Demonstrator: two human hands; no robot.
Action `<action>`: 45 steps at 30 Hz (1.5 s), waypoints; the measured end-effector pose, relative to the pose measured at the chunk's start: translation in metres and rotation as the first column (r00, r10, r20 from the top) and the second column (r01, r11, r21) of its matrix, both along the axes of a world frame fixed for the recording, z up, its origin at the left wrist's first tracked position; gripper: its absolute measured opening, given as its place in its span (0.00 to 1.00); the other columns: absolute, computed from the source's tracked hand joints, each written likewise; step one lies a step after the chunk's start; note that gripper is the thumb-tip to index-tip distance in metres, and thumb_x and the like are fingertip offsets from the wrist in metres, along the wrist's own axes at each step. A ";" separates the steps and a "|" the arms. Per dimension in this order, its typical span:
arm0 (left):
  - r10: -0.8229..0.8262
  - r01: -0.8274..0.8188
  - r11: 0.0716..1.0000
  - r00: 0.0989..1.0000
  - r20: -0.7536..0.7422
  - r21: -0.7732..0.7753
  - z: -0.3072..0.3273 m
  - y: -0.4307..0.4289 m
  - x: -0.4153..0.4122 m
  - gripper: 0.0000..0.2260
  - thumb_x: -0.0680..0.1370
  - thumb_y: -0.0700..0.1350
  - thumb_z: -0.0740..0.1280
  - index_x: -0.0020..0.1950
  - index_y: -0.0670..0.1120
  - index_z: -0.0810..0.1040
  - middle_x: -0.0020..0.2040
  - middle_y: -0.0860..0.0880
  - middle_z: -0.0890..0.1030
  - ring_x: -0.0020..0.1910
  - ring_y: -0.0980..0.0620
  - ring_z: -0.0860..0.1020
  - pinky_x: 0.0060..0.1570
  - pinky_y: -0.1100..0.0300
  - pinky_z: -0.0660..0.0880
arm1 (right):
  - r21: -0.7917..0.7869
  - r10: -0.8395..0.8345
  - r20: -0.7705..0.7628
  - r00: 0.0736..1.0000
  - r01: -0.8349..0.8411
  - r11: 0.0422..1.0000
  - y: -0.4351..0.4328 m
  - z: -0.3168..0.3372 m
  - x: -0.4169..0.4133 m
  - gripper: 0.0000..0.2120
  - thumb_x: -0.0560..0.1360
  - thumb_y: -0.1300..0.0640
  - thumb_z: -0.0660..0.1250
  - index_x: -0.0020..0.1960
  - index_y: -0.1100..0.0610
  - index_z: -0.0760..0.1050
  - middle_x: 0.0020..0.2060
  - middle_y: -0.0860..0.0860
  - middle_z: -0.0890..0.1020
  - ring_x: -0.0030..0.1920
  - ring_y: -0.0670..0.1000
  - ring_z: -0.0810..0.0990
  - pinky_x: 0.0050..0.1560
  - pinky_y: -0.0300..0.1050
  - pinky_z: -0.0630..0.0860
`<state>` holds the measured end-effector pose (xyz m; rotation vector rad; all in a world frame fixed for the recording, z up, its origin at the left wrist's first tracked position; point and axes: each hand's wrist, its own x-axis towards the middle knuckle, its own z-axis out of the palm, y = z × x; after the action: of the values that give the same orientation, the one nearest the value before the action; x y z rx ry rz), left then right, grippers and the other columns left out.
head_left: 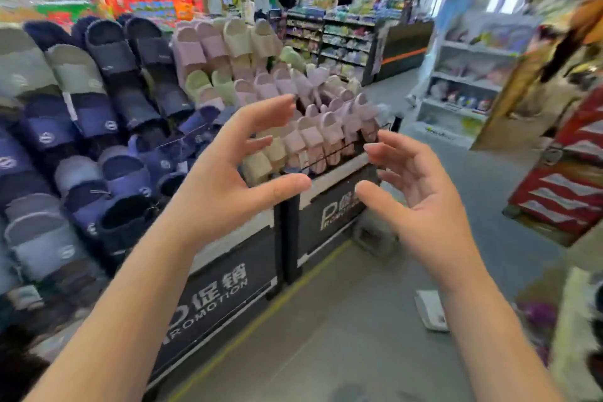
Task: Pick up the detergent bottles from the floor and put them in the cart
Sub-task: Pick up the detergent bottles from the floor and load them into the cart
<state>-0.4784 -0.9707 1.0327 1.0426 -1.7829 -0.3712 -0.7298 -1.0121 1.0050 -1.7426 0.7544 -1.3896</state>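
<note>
My left hand (228,170) and my right hand (421,192) are raised in front of me at chest height, palms turned toward each other with a gap between them. The fingers of both are spread and curled, and nothing is in either hand. No detergent bottle and no cart can be made out in the blurred view. A purple blurred object (538,313) lies low at the right edge; I cannot tell what it is.
A promotion bin (225,300) heaped with slippers (107,114) fills the left. Grey floor (342,336) with a yellow line runs ahead. A white flat item (430,310) lies on the floor. Shelves (463,88), a red-striped stand (567,173) and several people stand beyond.
</note>
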 end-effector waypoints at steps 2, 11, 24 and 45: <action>-0.054 0.054 0.998 0.998 -0.027 0.024 -0.006 -0.026 -0.031 0.34 0.76 0.62 0.74 0.79 0.58 0.67 0.76 0.57 0.74 0.79 0.55 0.70 0.76 0.43 0.71 | 0.008 -0.065 -0.005 0.998 0.065 0.998 -0.010 -0.003 -0.031 0.27 0.74 0.49 0.78 0.70 0.42 0.75 0.64 0.43 0.84 0.70 0.45 0.79 0.71 0.50 0.74; -0.343 0.349 0.934 0.935 -0.087 0.079 -0.031 -0.124 -0.141 0.34 0.76 0.58 0.76 0.79 0.56 0.67 0.76 0.57 0.74 0.79 0.56 0.70 0.76 0.46 0.71 | 0.056 -0.337 -0.034 0.941 0.338 0.939 -0.035 -0.024 -0.130 0.29 0.71 0.49 0.78 0.70 0.46 0.75 0.63 0.43 0.84 0.69 0.45 0.80 0.72 0.51 0.75; -0.629 0.640 0.763 0.767 -0.127 0.088 -0.049 -0.325 -0.249 0.35 0.76 0.56 0.76 0.80 0.54 0.68 0.76 0.55 0.75 0.78 0.54 0.71 0.76 0.45 0.71 | 0.075 -0.625 -0.113 0.772 0.634 0.770 -0.157 -0.037 -0.207 0.28 0.72 0.45 0.78 0.70 0.44 0.75 0.63 0.45 0.84 0.69 0.46 0.80 0.72 0.50 0.74; -0.771 0.790 0.579 0.611 -0.180 0.203 -0.083 -0.543 -0.415 0.32 0.75 0.55 0.75 0.77 0.56 0.68 0.74 0.55 0.77 0.76 0.55 0.73 0.74 0.50 0.72 | 0.200 -0.782 -0.097 0.615 0.782 0.590 -0.329 -0.076 -0.339 0.25 0.74 0.47 0.79 0.69 0.44 0.76 0.62 0.45 0.84 0.67 0.46 0.81 0.70 0.49 0.75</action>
<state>-0.8938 -1.5136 0.9492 0.3093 -2.0907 -1.2160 -1.0684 -1.3410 0.9291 -1.2338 1.7650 -1.7571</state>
